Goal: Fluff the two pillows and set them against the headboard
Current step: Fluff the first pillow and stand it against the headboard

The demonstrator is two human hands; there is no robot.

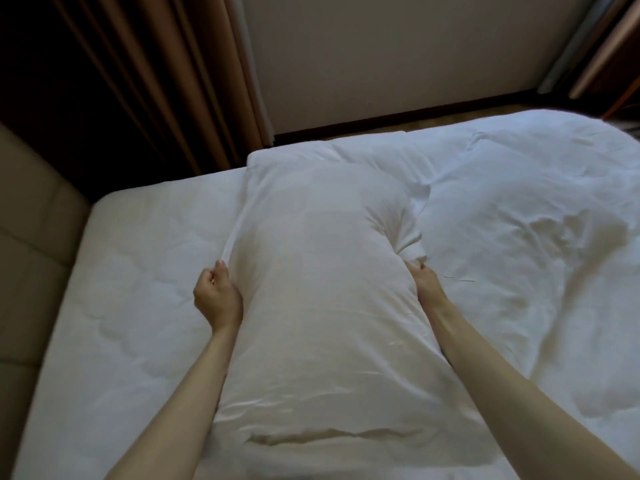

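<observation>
A large white pillow (pixel 318 271) is held lengthwise over the bed, its far end pointing away from me. My left hand (pixel 217 296) is closed on the pillowcase's left edge, pulling the fabric taut. On the opposite side, my right hand (pixel 424 280) pinches a bunched fold of the case. A padded beige headboard (pixel 31 265) runs along the left side of the mattress (pixel 131 306). I cannot make out a second pillow as separate from the bedding on the right.
A rumpled white duvet (pixel 526 237) covers the right half of the bed. Brown curtains (pixel 166 74) hang behind the bed's far left corner, next to a pale wall (pixel 398 53). A strip of floor shows beyond the bed.
</observation>
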